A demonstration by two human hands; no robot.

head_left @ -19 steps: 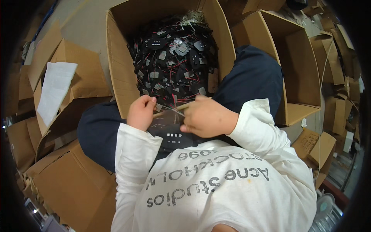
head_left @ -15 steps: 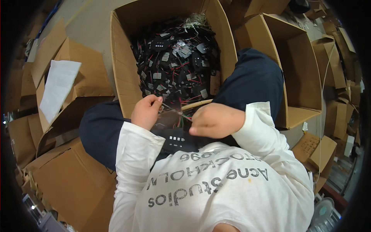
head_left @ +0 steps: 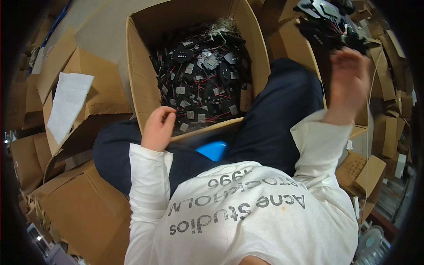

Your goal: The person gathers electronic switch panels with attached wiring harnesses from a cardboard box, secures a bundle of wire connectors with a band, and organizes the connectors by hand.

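Sitting among brown cardboard cartons, legs in dark blue trousers (head_left: pixel 282 115) spread to either side of a tall open brown cardboard box (head_left: pixel 143 84). Box holding a heap of small black flat electronic parts with thin red and black wires and grey tags (head_left: pixel 201 84), piled up close to the rim.

Left hand (head_left: pixel 158 129) resting at the near left corner of that box, fingers curled loosely inward, thumb and fingertips close together; whether pinching anything, cannot tell. Touching or almost touching the box's near edge, just beside the lowest parts of the heap.

Right hand (head_left: pixel 349 81) raised high on the right, well apart from the box, blurred, fingers partly closed around the lower end of a dangling bunch of the same black wired parts (head_left: pixel 329 22). Bunch hanging over a second open brown cardboard box (head_left: pixel 293 46) standing just right of the first.

Showing between the thighs, below the first box's near wall, a round bright blue plastic object (head_left: pixel 213 149), partly hidden. Lying on a carton flap at left, a white sheet of paper (head_left: pixel 68 104). Wearing a white long-sleeved shirt (head_left: pixel 247 212) with dark lettering.
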